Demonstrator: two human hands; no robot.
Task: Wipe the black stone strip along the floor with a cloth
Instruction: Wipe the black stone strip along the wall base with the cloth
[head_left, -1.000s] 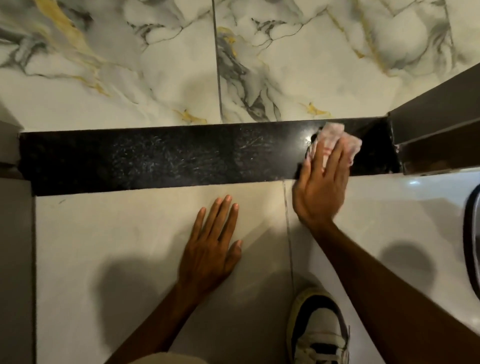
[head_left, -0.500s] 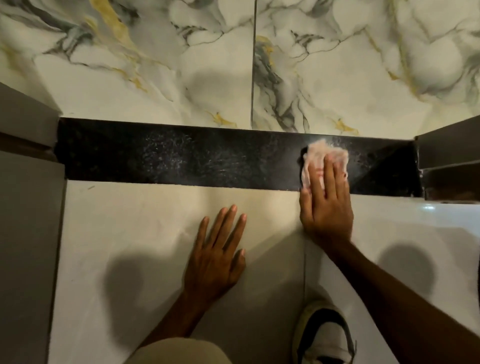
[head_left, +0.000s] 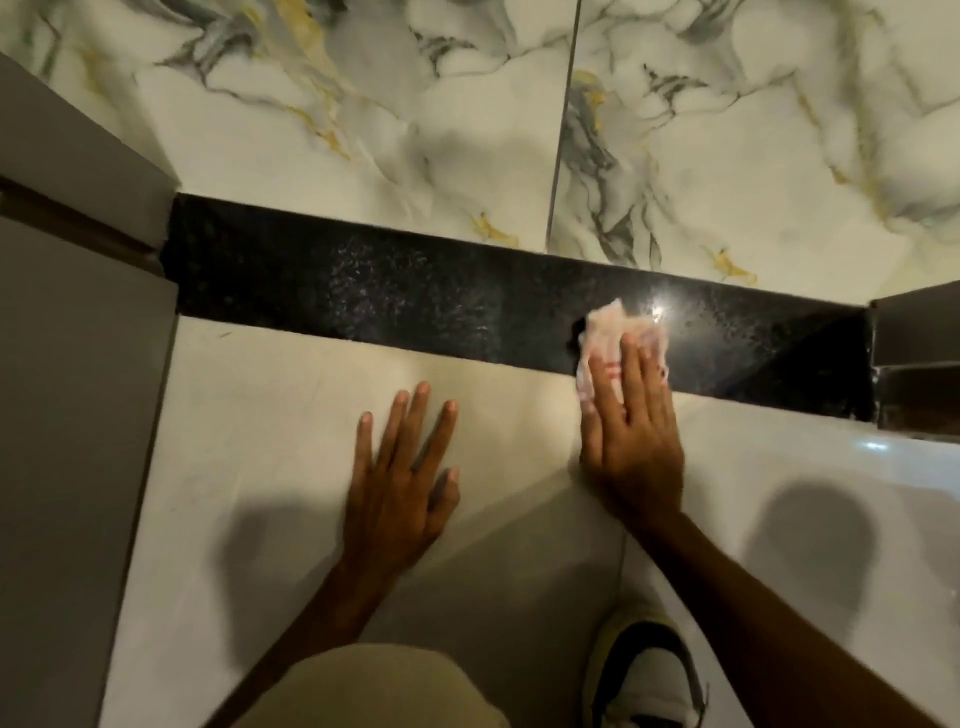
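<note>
Two hands down — right hand (head_left: 626, 436) flat, pinning a soft, limp cloth (head_left: 608, 332) to the slick black stone strip (head_left: 395, 306); left hand (head_left: 402, 478) splayed, empty.

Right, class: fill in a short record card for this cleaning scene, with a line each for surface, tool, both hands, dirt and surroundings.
surface: black stone strip between marbled tiles and plain pale tiles
tool: pale cloth with red marks, lying on the strip towards its right end
right hand: flat, fingers pressing the cloth down
left hand: spread flat on the pale tile, holding nothing
dirt: whitish specks on the strip left of the cloth
surroundings: grey frames at both ends of the strip; a shoe at the bottom
</note>
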